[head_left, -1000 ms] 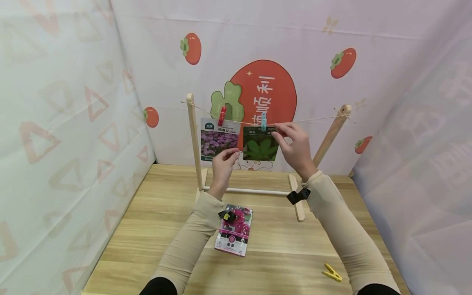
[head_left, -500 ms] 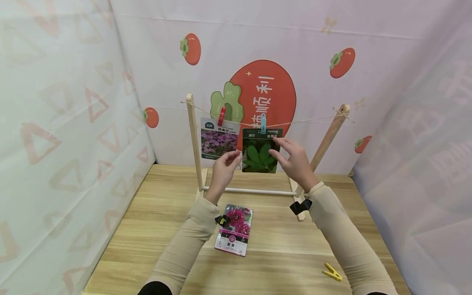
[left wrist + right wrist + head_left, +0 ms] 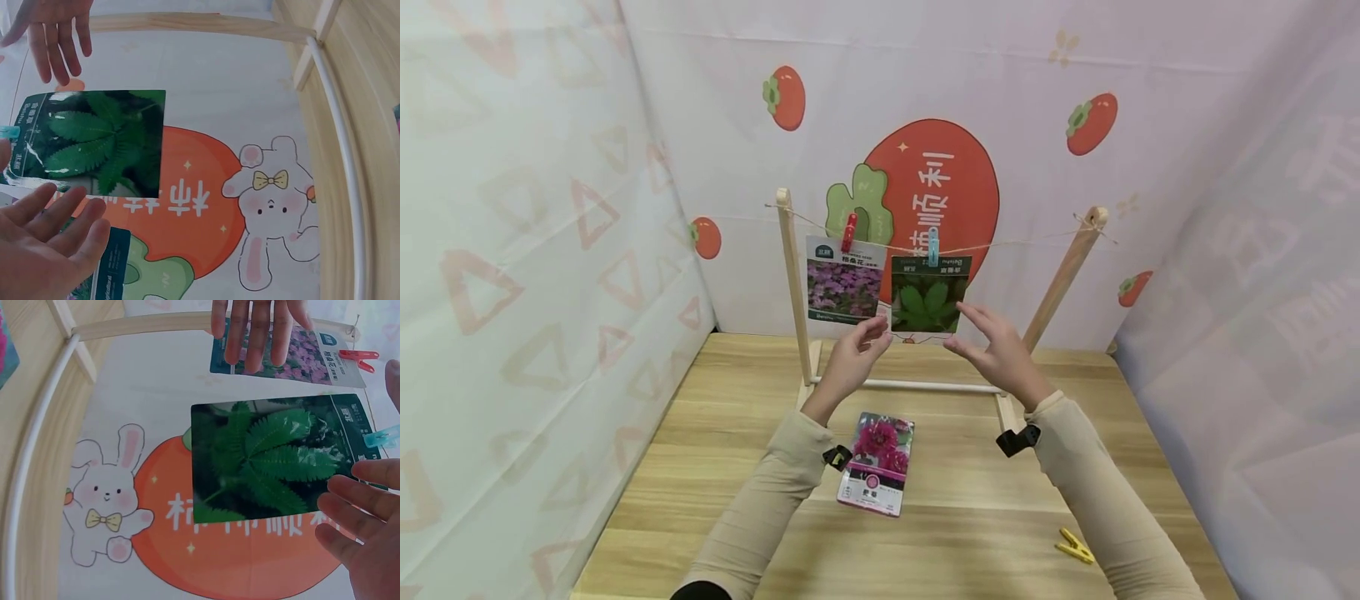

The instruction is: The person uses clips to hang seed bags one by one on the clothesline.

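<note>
A green-leaf seed packet hangs from the string by a light blue clothespin. To its left, a purple-flower seed packet hangs from a red clothespin. My left hand is raised with relaxed fingers below the gap between the two packets, holding nothing. My right hand has its fingers spread at the green packet's lower right edge. Both palms face the green-leaf packet in the right wrist view, one on each side of it.
A wooden frame with a white crossbar holds the string. On the wooden table lie a pink-flower seed packet and a yellow clothespin. Printed cloth walls surround the table on three sides.
My right hand has let go of the green packet's upper right corner and moved down. The packet swung on its clothespin. My left hand has dropped slightly and loosened.
</note>
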